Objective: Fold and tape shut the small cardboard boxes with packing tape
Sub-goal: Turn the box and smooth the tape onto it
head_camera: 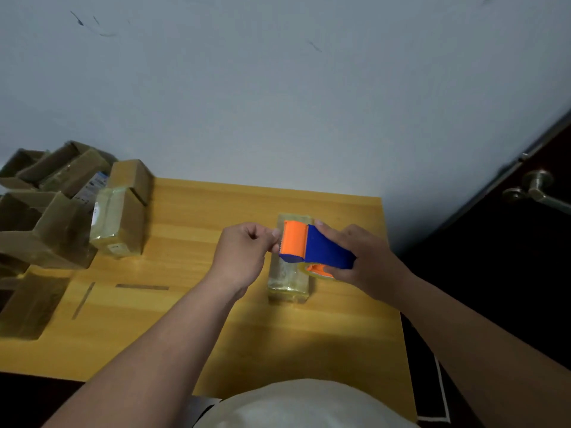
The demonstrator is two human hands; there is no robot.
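Tape dispenser [312, 245] orange and blue; table [191, 319] yellow wood-grain; boxes [61, 211] olive-brown; wall [278, 88] pale grey.

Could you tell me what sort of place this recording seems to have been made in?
Probably a small home or office packing spot, not a warehouse: a plain wooden table against a bare wall, a pile of cardboard boxes at its left, and a door handle close by.

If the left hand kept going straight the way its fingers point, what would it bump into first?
Most likely the tape dispenser. The left hand points its curled fingers rightward at the dispenser's orange front end, nearly touching it, above the taped box. The right hand holds the dispenser's blue body. Depth is hard to judge.
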